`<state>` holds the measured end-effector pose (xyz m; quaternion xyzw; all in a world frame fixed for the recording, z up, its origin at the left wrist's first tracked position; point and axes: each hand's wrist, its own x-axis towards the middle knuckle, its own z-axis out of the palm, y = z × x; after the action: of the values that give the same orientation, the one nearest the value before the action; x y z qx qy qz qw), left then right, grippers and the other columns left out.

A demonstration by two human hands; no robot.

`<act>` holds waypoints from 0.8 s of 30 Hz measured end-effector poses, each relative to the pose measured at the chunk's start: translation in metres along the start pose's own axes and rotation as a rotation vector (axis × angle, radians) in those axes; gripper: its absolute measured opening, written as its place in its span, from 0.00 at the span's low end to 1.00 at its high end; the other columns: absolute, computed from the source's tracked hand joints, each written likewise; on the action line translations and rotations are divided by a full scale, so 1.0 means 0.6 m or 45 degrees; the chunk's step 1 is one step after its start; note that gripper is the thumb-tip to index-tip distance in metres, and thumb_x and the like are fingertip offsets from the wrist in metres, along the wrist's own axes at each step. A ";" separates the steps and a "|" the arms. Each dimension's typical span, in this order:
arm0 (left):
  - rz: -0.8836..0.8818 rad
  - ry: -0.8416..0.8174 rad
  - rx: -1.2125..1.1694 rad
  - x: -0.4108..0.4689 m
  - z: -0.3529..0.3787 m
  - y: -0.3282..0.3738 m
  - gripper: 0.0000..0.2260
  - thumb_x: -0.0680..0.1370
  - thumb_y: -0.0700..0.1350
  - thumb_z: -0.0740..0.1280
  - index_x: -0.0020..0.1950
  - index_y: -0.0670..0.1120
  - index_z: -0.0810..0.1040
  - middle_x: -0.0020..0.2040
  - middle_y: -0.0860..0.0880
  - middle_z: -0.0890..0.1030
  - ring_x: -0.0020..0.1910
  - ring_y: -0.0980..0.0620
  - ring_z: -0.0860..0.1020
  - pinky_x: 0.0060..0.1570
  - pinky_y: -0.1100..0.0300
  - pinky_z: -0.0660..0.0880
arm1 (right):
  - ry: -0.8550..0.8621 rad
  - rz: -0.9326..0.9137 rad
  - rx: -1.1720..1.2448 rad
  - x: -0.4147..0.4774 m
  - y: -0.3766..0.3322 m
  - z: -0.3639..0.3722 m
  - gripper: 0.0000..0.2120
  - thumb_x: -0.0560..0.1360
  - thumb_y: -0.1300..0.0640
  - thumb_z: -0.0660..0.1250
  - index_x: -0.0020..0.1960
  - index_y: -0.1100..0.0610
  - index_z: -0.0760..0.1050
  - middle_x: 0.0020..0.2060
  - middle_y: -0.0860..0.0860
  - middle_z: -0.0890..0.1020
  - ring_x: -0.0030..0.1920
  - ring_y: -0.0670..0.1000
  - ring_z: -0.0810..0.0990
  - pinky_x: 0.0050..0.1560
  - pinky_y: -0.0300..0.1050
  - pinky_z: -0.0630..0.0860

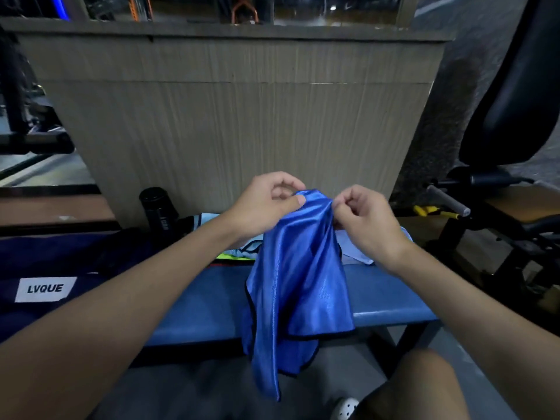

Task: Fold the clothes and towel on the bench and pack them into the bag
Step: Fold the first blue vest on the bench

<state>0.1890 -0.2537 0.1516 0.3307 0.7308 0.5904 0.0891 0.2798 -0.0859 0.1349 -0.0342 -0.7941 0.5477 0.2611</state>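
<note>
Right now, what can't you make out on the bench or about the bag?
- Pale clothes: head view, mostly hidden behind the blue garment and the right hand; number unclear.
- Bag: head view, cut by the left edge and crossed by the left forearm; opening unseen.
- Towel: head view, cannot tell which piece it is.

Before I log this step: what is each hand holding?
Left hand: closed, pinching the blue garment at its top.
Right hand: closed, pinching the same blue garment.

bag (75, 253) cut off left, clothes (247, 248) half hidden
</note>
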 end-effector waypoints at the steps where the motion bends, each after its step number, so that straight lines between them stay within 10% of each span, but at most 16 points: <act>1: -0.041 -0.095 -0.029 -0.005 0.000 -0.004 0.12 0.77 0.39 0.72 0.59 0.46 0.78 0.47 0.46 0.83 0.44 0.55 0.81 0.50 0.59 0.78 | 0.038 0.000 0.012 0.004 -0.003 -0.004 0.08 0.78 0.66 0.62 0.40 0.58 0.73 0.33 0.57 0.79 0.36 0.54 0.76 0.46 0.62 0.78; 4: -0.129 -0.289 0.092 -0.019 0.011 -0.023 0.25 0.72 0.41 0.77 0.66 0.48 0.73 0.53 0.47 0.81 0.46 0.57 0.80 0.51 0.64 0.77 | 0.119 0.010 0.024 0.011 -0.011 -0.013 0.08 0.78 0.64 0.61 0.41 0.57 0.73 0.33 0.55 0.75 0.36 0.53 0.73 0.41 0.55 0.74; 10: -0.067 -0.272 0.270 -0.023 0.039 -0.066 0.07 0.76 0.40 0.74 0.40 0.40 0.79 0.38 0.41 0.83 0.37 0.54 0.78 0.43 0.62 0.75 | 0.208 0.019 0.033 0.025 -0.012 -0.036 0.08 0.77 0.61 0.61 0.40 0.55 0.73 0.33 0.51 0.74 0.36 0.51 0.71 0.40 0.50 0.71; 16: -0.033 0.006 0.087 -0.002 0.062 -0.037 0.08 0.78 0.42 0.71 0.42 0.39 0.78 0.35 0.40 0.80 0.36 0.51 0.73 0.40 0.55 0.69 | 0.316 -0.022 -0.206 0.034 0.006 -0.061 0.04 0.77 0.58 0.67 0.46 0.56 0.73 0.37 0.49 0.75 0.37 0.46 0.73 0.42 0.41 0.71; 24: 0.034 0.185 0.049 0.028 0.075 0.022 0.05 0.78 0.41 0.71 0.43 0.41 0.81 0.31 0.48 0.79 0.31 0.54 0.72 0.33 0.62 0.69 | -0.290 0.098 -0.361 -0.014 0.059 -0.039 0.11 0.76 0.59 0.71 0.36 0.63 0.76 0.29 0.51 0.74 0.32 0.46 0.69 0.37 0.43 0.68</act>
<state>0.2044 -0.2062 0.1552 0.2985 0.7421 0.5998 0.0216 0.2892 -0.0548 0.1065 -0.0388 -0.8859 0.4401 0.1411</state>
